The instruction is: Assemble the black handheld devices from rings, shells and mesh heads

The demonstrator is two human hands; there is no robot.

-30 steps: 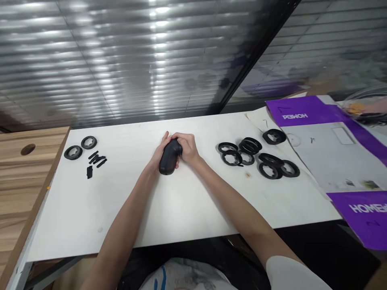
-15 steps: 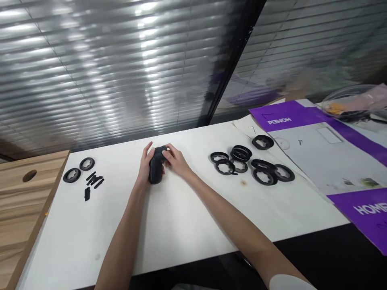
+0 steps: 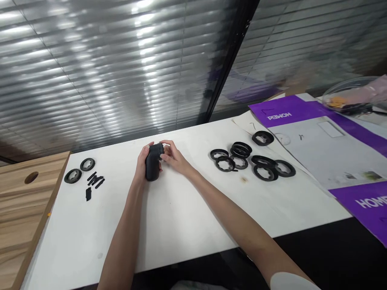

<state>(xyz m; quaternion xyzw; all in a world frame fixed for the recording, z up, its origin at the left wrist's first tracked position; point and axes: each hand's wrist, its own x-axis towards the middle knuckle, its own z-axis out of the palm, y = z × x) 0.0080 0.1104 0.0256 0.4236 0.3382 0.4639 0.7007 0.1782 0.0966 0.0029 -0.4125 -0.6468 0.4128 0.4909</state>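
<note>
"What just changed?"

"The right hand [image 3: 175, 158] has eased back, its fingers [image 3: 167, 153] loosely curled at the top of the black plastic handle [image 3: 153, 165]. The left hand [image 3: 142, 163] wraps it upright over the worktop [image 3: 181, 225], between the black rings [image 3: 218, 151] and small black strips [image 3: 99, 184]."

"Is the right hand gripping?"

"Can't tell; the handle hides the contact."

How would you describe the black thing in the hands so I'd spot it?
On the white tabletop, look between the groups of black rings. The left hand and right hand hold a chunky black grip, bulkier than any ring or strip.
</note>
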